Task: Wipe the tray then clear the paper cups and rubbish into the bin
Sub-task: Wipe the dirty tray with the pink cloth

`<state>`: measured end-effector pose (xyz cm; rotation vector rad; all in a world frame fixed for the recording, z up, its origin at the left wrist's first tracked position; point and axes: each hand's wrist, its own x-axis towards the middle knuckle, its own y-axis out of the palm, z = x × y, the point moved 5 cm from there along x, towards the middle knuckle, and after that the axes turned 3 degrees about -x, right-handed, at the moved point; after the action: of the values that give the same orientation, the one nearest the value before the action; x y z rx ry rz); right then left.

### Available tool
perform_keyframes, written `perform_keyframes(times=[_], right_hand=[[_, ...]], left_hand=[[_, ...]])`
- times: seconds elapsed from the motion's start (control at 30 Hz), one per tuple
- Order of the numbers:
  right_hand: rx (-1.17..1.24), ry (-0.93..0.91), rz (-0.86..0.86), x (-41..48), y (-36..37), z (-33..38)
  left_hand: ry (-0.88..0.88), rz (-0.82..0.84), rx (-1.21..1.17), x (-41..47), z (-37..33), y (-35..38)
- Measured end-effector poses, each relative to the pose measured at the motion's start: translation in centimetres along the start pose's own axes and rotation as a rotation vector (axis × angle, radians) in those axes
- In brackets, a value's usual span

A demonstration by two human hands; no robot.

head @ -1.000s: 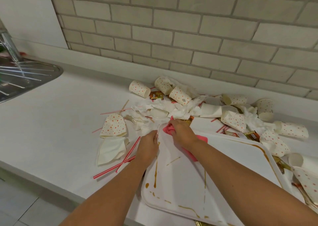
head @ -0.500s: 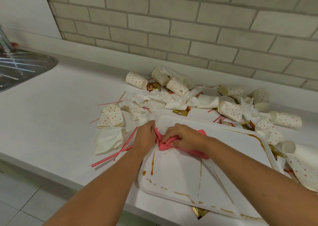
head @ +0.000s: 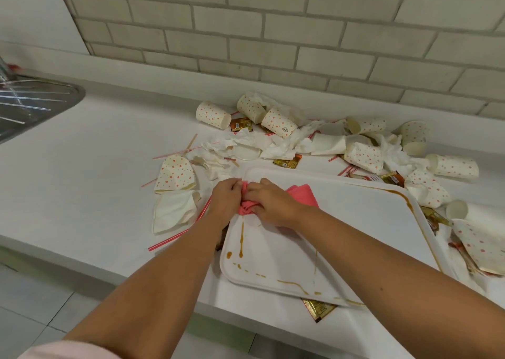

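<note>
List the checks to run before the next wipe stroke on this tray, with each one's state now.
1. Cloth in hand: ok; left hand and right hand both grip the pink cloth at the tray's far-left corner.
2. Tray free of litter: ok; only stains on it.
3. Stains wiped: not ok; brown streak and drips along the near edge.
4. Tray lying flat: cannot tell; a sachet pokes from under its near edge.
5. Bin at hand: cannot tell; none in view.

Left hand [head: 225, 203] off tray [head: 300, 171] rim, now gripping pink cloth [head: 302, 194] alongside right hand [head: 273, 204]; cloth bunched tighter.
</note>
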<state>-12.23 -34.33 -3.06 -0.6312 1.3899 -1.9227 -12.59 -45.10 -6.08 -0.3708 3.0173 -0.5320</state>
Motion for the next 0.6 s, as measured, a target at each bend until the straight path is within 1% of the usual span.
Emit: perform_keyframes(times=[0.13,0.2,0.27,0.33,0.4,0.47,0.53,0.6], right_hand=[[-0.037,-0.067,0.104,-1.1,0.0,1.2],[0.004,-0.097,0.179,-2.2,-0.1,1.4],[0.049,-0.088,0.204,-3.2,-0.6,0.9],[0.085,-0.016,0.134,-3.4,-1.1,-0.7],[0.101,0.103,-0.006,-2.9,-1.5,-2.6],[0.049,0.199,-0.082,-2.3,-1.3,-3.2],[-0.013,0.188,-0.062,-1.6,-0.5,-2.3],[-0.024,0.096,-0.023,-1.4,0.1,-0.4]], left_hand=[[-0.013,0.0,-0.013,0.0,0.2,-0.1],[-0.006,0.005,-0.025,0.0,0.1,0.0],[0.007,0.002,-0.007,-0.1,0.0,0.1],[0.04,-0.005,0.025,0.0,0.0,0.2],[0.059,-0.01,0.054,-0.1,-0.1,0.3],[0.064,-0.015,0.075,-0.1,-0.2,0.3],[0.063,-0.038,0.089,-0.2,-0.3,0.3],[0.059,-0.064,0.102,-0.2,-0.3,0.2]])
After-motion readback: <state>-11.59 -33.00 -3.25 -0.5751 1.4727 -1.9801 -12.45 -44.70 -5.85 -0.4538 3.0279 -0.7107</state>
